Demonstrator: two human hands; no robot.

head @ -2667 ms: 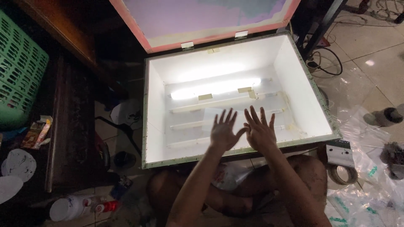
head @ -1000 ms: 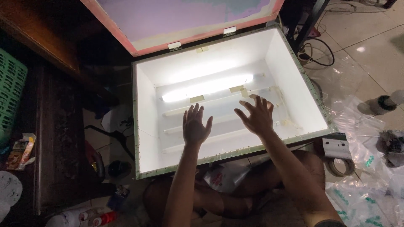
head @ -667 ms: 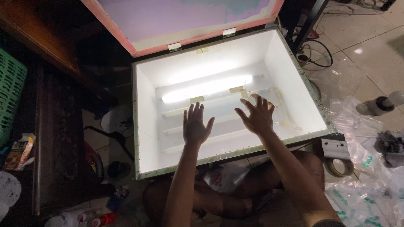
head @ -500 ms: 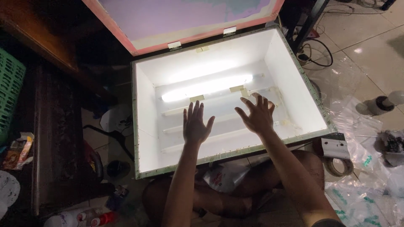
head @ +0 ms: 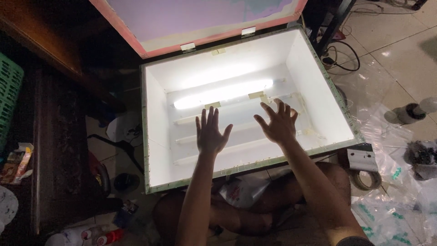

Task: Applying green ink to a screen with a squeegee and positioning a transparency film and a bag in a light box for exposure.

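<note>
Hands [head: 246, 130] barely shifted, spread over the white light box [head: 314, 77].

Matt white painted box [head: 314, 82], glowing glass tube [head: 223, 93], crinkled glossy plastic bags [head: 387, 214], smooth tiled floor [head: 391, 41].

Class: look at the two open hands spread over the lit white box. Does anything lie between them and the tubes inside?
Nothing visible does. The left hand and right hand are spread flat above the light tubes in the white box, both empty.
</note>
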